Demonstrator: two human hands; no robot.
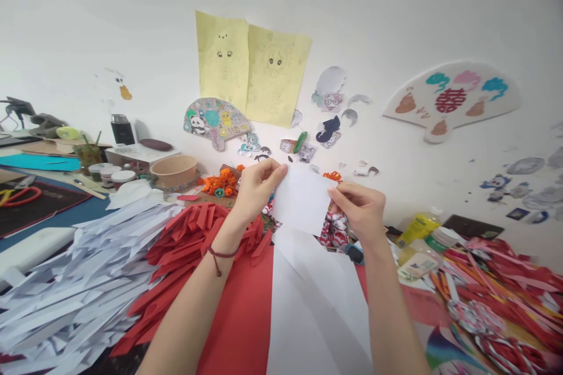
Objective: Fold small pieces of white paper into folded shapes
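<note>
A small white sheet of paper (302, 199) is held up between my two hands above the table. My left hand (259, 184) pinches its upper left corner, thumb on the near side. The right edge is gripped by my right hand (359, 206) between thumb and fingers. Below it lies a larger white sheet (316, 304), partly over red paper (241, 310). Red folded paper strips (193, 240) are heaped beside my left forearm, and a big pile of white paper strips (79, 281) spreads farther left.
On the left are scissors (20, 194), a tan bowl (173, 171) and a black bottle (122, 130). Orange paper flowers (222, 181) lie at the back. To the right stand a yellow bottle (420, 225) and several red and pink strips (505, 281). A decorated fan (453, 99) hangs on the wall.
</note>
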